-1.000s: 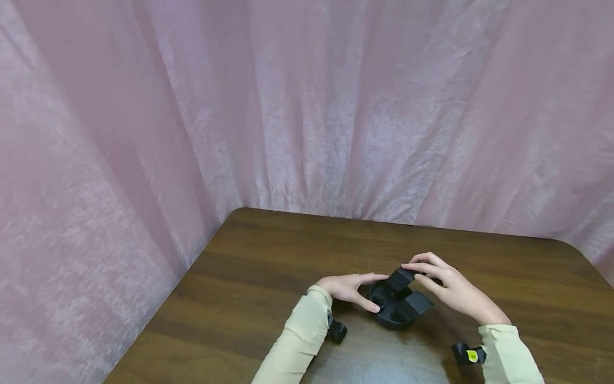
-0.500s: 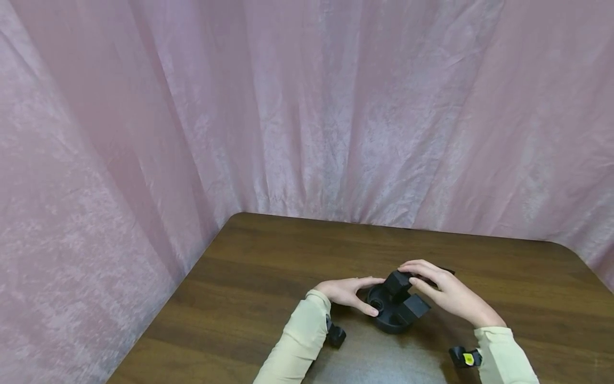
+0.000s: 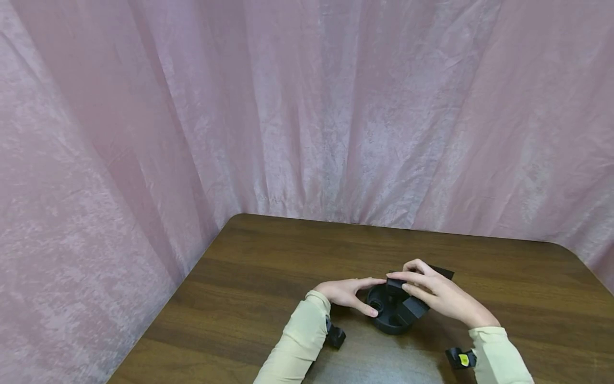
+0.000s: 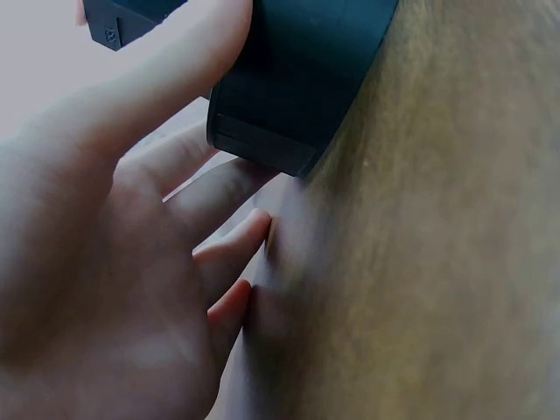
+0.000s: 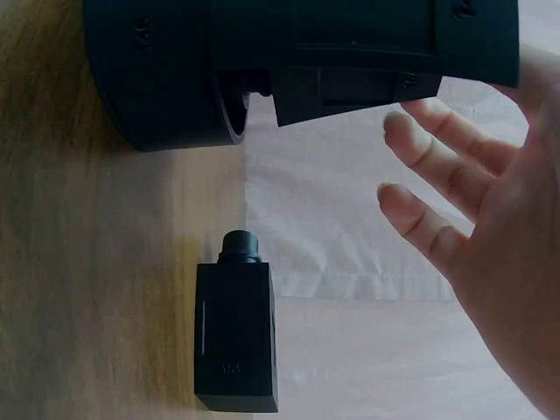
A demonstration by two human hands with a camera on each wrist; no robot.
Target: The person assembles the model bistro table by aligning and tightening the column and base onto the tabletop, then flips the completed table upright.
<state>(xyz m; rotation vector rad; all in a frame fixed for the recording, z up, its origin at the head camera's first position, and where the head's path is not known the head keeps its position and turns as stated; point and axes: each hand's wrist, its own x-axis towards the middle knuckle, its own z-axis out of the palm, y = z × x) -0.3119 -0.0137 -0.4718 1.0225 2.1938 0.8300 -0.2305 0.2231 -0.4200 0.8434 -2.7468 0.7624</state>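
- I hold the leaning black block (image 3: 395, 288), pinched by my right hand (image 3: 443, 296), over the round base (image 3: 390, 326); whether its peg (image 5: 255, 83) is seated, I cannot tell.
- I think it better to straighten first, then press gently.
- My left hand (image 3: 346, 293) grasps the base's side, on the tabletop (image 3: 288, 250).
- In the base stands a second block (image 3: 415, 307); its round hole (image 3: 377, 305) looks unfilled.
- Behind lies a loose block (image 5: 234, 337).

The left forearm (image 3: 293, 344) angles inward; the left hand (image 3: 344, 290) holds thumb (image 3: 365, 308) and index finger (image 3: 371, 281) spread apart. The right forearm (image 3: 500, 354) angles inward; the right hand (image 3: 446, 293), back upward, holds its fingers (image 3: 409, 277) slightly bent.
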